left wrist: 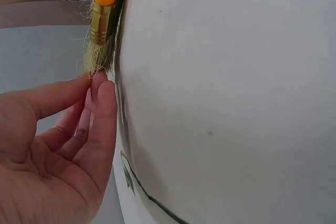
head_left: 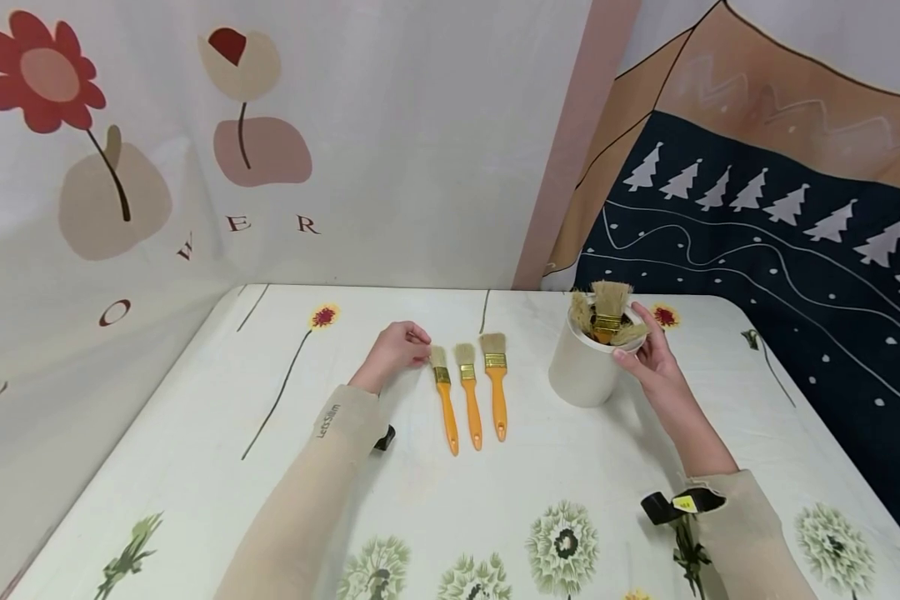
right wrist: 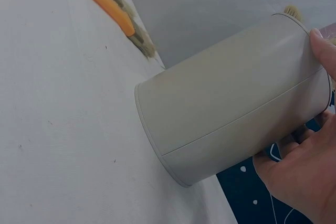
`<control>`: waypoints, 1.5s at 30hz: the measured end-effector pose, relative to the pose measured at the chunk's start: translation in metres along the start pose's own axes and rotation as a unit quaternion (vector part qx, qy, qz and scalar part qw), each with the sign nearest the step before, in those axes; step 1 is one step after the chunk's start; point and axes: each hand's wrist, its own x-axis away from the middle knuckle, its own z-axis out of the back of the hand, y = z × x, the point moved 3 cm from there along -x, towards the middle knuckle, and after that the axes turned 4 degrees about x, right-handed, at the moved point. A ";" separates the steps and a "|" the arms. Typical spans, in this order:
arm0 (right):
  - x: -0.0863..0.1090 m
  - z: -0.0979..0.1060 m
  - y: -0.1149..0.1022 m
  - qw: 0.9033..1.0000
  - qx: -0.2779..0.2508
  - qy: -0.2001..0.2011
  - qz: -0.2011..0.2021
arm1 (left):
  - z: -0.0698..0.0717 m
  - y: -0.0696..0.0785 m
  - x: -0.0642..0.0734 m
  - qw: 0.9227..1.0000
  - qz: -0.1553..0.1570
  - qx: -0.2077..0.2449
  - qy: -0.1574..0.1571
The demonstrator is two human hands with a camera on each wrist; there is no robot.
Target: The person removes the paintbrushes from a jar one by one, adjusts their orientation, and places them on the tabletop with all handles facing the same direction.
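Three paintbrushes with orange handles lie side by side on the table, bristles pointing away from me. My left hand (head_left: 398,353) is at the leftmost paintbrush (head_left: 446,402); in the left wrist view its thumb and fingers pinch the bristle tips (left wrist: 98,59). To the right of it lie the middle paintbrush (head_left: 470,398) and the wider paintbrush (head_left: 497,388). My right hand (head_left: 654,354) grips a white cylindrical container (head_left: 581,371) near its rim, thumb at the front and fingers round the far side. Several brushes (head_left: 611,302) stand in the container, bristles up.
A white cloth with printed flowers covers the table (head_left: 435,508). Behind it hang a pale curtain (head_left: 420,167) with flower prints and, to the right, a dark blue cloth (head_left: 720,225) with white trees. A black strap (head_left: 682,503) sits on the right wrist.
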 end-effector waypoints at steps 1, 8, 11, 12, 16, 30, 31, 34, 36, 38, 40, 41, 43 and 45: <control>0.000 0.000 0.000 1.000 0.000 0.000 0.000 | 0.000 0.001 -0.001 1.000 -0.002 -0.002 0.003; 0.000 0.000 0.000 1.000 -0.005 -0.001 0.000 | 0.000 0.002 -0.004 1.000 -0.011 -0.006 0.020; 0.000 0.000 0.000 1.000 -0.007 -0.001 0.002 | 0.002 0.003 -0.004 0.999 -0.026 0.003 0.036; 0.000 0.000 0.000 1.000 -0.006 -0.001 0.001 | 0.002 0.004 -0.004 0.999 -0.033 0.004 0.041; 0.000 0.000 0.000 1.000 -0.003 0.000 0.000 | 0.005 0.009 -0.003 0.997 -0.058 0.002 0.055; 0.000 0.000 0.000 1.000 -0.001 0.003 -0.001 | -0.008 0.041 -0.002 0.991 -0.117 0.032 0.055; 0.000 0.000 0.000 1.000 -0.001 0.003 -0.001 | -0.009 0.042 -0.002 0.991 -0.118 0.036 0.053; 0.000 0.000 0.000 1.000 -0.003 0.003 -0.001 | -0.013 0.049 -0.001 0.990 -0.123 0.047 0.047; 0.000 0.000 0.001 1.000 -0.003 0.003 0.000 | -0.015 0.054 0.000 0.990 -0.127 0.051 0.043; 0.000 0.000 0.001 1.000 -0.003 0.003 0.001 | -0.018 0.059 0.002 0.989 -0.132 0.054 0.040; 0.000 0.000 0.001 1.000 -0.003 0.003 0.002 | -0.021 0.064 0.004 0.988 -0.139 0.058 0.038; 0.000 0.000 0.001 1.000 -0.003 0.003 0.002 | -0.022 0.066 0.005 0.987 -0.144 0.060 0.037; 0.000 0.000 0.001 1.000 -0.003 0.003 0.003 | -0.026 0.070 0.006 0.985 -0.153 0.070 0.034; 0.000 0.000 0.001 1.000 -0.003 0.003 0.003 | -0.029 0.074 0.007 0.984 -0.160 0.078 0.032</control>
